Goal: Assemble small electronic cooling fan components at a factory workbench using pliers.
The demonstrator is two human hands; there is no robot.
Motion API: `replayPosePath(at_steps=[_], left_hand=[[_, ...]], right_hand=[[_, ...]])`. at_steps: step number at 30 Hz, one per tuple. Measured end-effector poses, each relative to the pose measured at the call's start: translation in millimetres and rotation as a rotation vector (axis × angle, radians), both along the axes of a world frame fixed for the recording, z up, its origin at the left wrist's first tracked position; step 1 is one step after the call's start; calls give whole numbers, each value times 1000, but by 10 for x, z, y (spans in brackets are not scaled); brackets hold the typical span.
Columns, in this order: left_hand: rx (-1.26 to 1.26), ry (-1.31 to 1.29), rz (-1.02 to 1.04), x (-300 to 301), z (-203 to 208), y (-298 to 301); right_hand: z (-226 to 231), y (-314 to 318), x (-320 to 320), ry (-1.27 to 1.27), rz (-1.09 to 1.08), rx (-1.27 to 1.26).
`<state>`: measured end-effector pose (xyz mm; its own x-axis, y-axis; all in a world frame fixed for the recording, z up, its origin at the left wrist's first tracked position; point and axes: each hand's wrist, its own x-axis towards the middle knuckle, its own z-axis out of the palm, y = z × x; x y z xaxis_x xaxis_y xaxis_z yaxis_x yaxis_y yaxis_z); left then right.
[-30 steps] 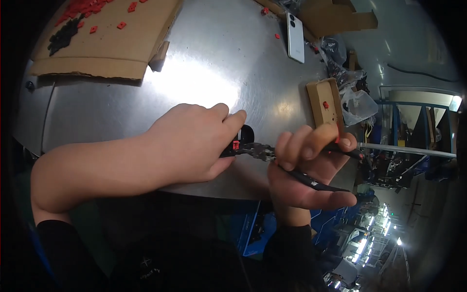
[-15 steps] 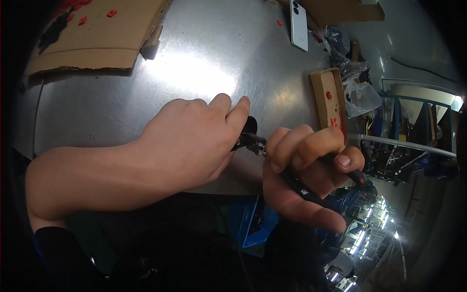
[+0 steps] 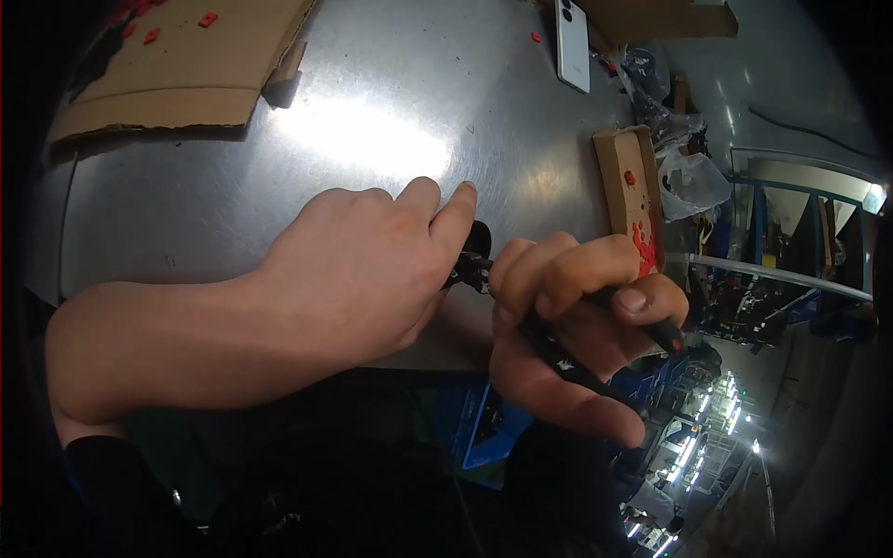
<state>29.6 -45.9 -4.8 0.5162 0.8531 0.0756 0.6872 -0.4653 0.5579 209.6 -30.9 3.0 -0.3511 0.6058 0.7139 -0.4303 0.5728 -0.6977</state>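
Fingers (image 3: pixel 595 263) of right hand (image 3: pixel 535 288) wrap black pliers (image 3: pixel 563 365), handles partly spread, between the hands near the desk's (image 3: pixel 521 139) front edge. Left hand (image 3: pixel 363 256), fingers bent, holds a black part (image 3: pixel 481 239) at the pliers' head; exact pinch hidden.

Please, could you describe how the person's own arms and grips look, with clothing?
The left grip and right grip show no gloves, rings or watch. The left sleeve is black and leaves the forearm bare; the right sleeve looks dark, its edge unclear.
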Motion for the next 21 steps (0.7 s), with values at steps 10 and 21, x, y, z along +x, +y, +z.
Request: replayPosePath(at_steps=[10, 21], left_hand=[[94, -1, 75, 23, -174, 52], [164, -44, -306, -146, -166, 625]], right_hand=[[-251, 68, -190, -152, -80, 213], [6, 707, 39, -71, 629, -480]])
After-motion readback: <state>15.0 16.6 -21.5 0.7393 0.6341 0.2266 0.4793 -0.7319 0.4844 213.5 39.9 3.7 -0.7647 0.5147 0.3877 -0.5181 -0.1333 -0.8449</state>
